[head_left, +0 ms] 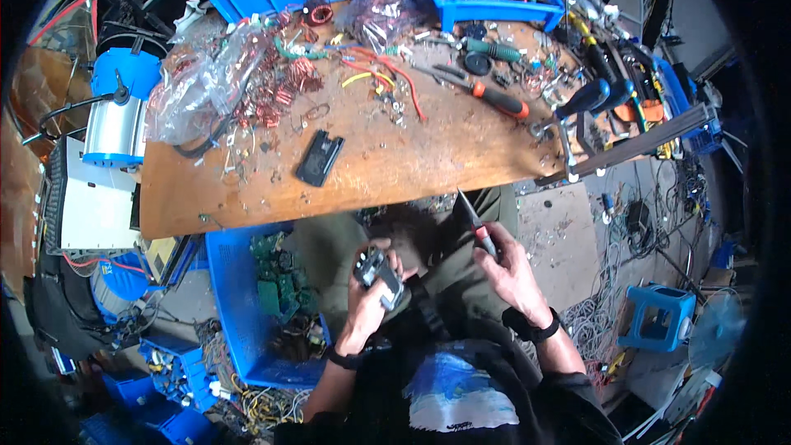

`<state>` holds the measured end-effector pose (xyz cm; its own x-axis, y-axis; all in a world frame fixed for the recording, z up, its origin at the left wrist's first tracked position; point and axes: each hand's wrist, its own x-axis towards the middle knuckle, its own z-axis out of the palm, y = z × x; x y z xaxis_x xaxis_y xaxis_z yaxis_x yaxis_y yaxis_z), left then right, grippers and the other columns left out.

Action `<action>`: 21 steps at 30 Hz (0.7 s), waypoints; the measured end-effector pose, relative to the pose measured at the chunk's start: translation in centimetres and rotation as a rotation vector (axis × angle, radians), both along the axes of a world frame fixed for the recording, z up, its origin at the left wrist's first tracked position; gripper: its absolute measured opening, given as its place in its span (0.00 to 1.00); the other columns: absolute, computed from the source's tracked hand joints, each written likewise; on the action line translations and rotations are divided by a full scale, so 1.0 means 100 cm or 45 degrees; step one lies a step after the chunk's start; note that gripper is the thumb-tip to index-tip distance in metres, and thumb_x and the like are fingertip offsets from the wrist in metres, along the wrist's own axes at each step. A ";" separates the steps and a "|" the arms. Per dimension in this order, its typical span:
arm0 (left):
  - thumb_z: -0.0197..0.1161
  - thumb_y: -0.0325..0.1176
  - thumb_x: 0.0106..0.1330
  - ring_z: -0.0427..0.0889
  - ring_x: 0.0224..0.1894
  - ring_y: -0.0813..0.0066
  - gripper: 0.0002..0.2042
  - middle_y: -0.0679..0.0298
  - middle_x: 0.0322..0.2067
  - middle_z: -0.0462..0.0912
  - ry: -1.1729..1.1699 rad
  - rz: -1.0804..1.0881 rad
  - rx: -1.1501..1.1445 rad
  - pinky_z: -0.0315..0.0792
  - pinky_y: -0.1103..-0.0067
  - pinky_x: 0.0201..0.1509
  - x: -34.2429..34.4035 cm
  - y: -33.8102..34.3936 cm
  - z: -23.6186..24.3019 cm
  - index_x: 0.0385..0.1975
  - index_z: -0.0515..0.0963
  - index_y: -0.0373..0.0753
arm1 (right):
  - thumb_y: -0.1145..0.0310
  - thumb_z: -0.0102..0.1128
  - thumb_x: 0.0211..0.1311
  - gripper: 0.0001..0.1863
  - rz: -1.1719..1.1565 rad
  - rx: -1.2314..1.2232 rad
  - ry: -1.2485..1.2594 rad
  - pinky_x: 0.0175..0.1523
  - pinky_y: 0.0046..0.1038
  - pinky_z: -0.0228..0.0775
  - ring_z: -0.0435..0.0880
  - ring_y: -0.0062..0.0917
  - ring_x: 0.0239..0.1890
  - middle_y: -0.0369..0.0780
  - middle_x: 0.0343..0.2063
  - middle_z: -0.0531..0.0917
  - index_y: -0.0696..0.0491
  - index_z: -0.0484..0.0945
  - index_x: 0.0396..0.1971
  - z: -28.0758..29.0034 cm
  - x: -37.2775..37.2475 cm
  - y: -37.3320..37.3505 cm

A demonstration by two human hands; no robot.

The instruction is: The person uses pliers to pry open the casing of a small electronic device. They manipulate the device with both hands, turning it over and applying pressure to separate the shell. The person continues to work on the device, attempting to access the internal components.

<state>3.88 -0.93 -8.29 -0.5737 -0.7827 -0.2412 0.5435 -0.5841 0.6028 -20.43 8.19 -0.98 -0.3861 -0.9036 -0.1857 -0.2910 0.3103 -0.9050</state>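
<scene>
My left hand [364, 303] is closed around a small black and grey device casing [379, 270], held over my lap just off the table's front edge. Its exact kind is not clear. In my right hand [512, 274] is a knife [481, 232] with a red and grey handle, its pointed blade tilted up toward the table edge. Blade and casing are well apart. A flat black plastic cover [320, 158] lies on the wooden table [395, 169] in front of my left hand.
Copper coils [292, 74], a clear plastic bag [194, 91] and red wires [400, 74] clutter the table's far side. An orange-black screwdriver [501, 102] lies right of them. A blue crate [235, 321] with green circuit boards [276, 272] stands beside my left leg. At right is a blue stool [657, 317].
</scene>
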 end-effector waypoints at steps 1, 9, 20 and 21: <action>0.61 0.17 0.67 0.81 0.50 0.70 0.24 0.63 0.45 0.78 -0.021 0.000 0.015 0.70 0.43 0.67 0.005 0.001 0.002 0.62 0.68 0.42 | 0.67 0.60 0.62 0.20 0.006 -0.065 0.111 0.45 0.32 0.72 0.78 0.32 0.37 0.46 0.35 0.78 0.61 0.74 0.52 0.006 -0.003 -0.010; 0.60 0.22 0.68 0.79 0.48 0.66 0.23 0.60 0.43 0.76 -0.014 0.084 0.026 0.69 0.45 0.68 0.049 0.008 -0.010 0.63 0.68 0.39 | 0.70 0.68 0.59 0.27 0.003 -0.269 0.877 0.55 0.46 0.72 0.76 0.52 0.50 0.52 0.46 0.75 0.57 0.71 0.58 0.028 -0.031 -0.111; 0.59 0.20 0.68 0.79 0.50 0.67 0.22 0.60 0.44 0.76 0.019 0.224 0.050 0.72 0.49 0.67 0.094 0.009 -0.028 0.62 0.68 0.38 | 0.74 0.69 0.59 0.20 0.014 -0.762 1.246 0.54 0.39 0.72 0.78 0.42 0.49 0.47 0.46 0.80 0.57 0.78 0.52 0.122 0.000 -0.126; 0.60 0.20 0.68 0.79 0.50 0.67 0.22 0.60 0.44 0.76 0.019 0.232 0.049 0.72 0.49 0.67 0.098 0.010 -0.027 0.62 0.68 0.38 | 0.75 0.69 0.58 0.20 0.065 -0.884 1.243 0.53 0.39 0.72 0.79 0.41 0.47 0.47 0.43 0.81 0.56 0.78 0.51 0.145 0.015 -0.118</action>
<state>13.63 0.07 -11.04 -0.4272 -0.8642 -0.2658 0.6510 -0.4980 0.5729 -18.93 -3.60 13.55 -0.0537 -0.7132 0.6989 -0.9457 -0.1883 -0.2648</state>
